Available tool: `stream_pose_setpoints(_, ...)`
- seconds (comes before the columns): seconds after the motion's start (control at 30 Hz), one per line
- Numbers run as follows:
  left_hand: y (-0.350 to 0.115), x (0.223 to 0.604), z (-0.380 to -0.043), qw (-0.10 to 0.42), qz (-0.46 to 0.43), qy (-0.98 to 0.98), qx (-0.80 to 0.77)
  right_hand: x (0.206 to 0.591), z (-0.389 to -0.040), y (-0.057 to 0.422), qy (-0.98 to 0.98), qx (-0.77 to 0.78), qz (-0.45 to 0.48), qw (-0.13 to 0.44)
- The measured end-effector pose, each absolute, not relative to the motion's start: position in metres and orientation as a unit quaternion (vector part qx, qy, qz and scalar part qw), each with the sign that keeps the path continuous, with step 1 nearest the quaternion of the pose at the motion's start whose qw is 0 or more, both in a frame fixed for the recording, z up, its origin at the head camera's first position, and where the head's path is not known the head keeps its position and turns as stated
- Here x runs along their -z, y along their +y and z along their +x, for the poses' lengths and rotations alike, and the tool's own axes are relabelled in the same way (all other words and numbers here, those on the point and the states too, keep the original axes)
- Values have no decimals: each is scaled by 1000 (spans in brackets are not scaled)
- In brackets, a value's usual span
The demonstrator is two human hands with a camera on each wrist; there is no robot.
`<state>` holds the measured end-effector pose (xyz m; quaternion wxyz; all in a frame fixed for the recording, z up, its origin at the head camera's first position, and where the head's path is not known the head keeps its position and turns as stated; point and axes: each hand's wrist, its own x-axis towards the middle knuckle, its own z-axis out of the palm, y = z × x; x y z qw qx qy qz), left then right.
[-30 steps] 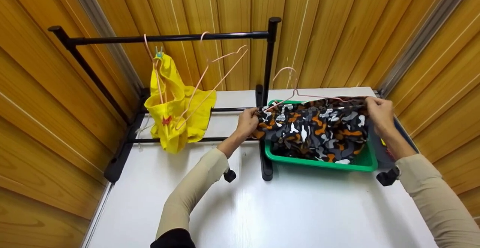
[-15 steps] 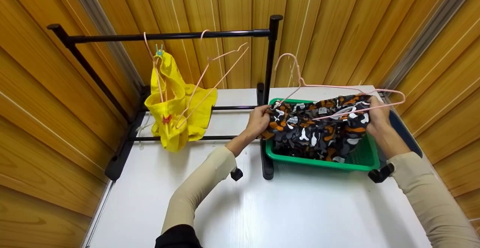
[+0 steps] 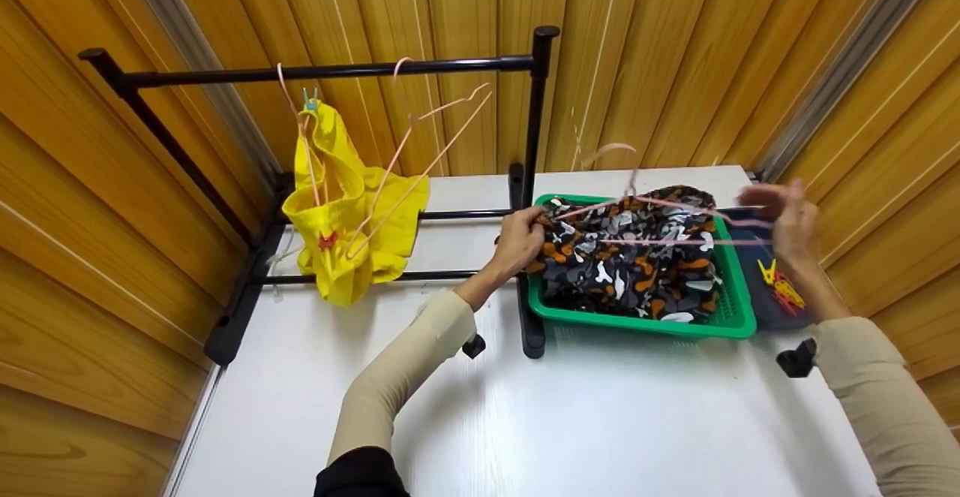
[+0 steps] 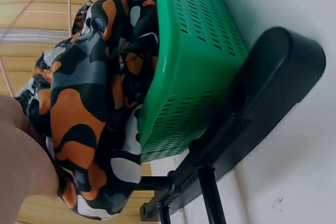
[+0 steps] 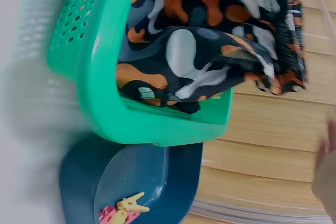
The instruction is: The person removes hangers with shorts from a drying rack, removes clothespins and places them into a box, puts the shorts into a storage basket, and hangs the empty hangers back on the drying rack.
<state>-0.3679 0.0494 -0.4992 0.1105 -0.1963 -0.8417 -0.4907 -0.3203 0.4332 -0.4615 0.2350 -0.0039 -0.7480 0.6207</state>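
My left hand [image 3: 521, 242] grips the left end of the gathered waistband of a camouflage-print garment [image 3: 622, 272] in black, grey, orange and white. A pink wire hanger [image 3: 675, 242] lies across the garment's top, its left end tucked in at the gripped corner. Its right end sticks out beyond the cloth, reaching my right hand [image 3: 796, 227], which is blurred, with fingers spread off the cloth. Most of the garment sits in a green basket [image 3: 637, 326]. The right wrist view shows the waistband's free end [image 5: 289, 77] standing over the basket's rim.
Behind and left stands a black clothes rack [image 3: 337, 71]. On it hang yellow clothing [image 3: 349, 204], clipped with a red peg [image 3: 328, 241] and a blue peg [image 3: 310, 99], and a bare pink hanger [image 3: 450, 153]. A dark blue bin [image 5: 131, 177] holding yellow and red pegs [image 3: 784, 292] adjoins the basket.
My right hand has let go of the waistband's right end and moved right, off the cloth. The hanger has tipped lower over the garment. My left hand keeps its grip.
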Motion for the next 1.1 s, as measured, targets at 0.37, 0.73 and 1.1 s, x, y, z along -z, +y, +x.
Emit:
stream_pose_setpoints(0.37,50,502,-367,69,-251,-845,468,471,-309,443,-942,-294,107,-119)
stream_pose_setpoints(0.73,33,500,-367,121,-220,-926,283,468,-297,502,-976,-208,44,-51)
stream_pose_setpoints(1.1,60,484,-369,41,-95,-839,534,482,-268,529,-976,-212,-3,40)
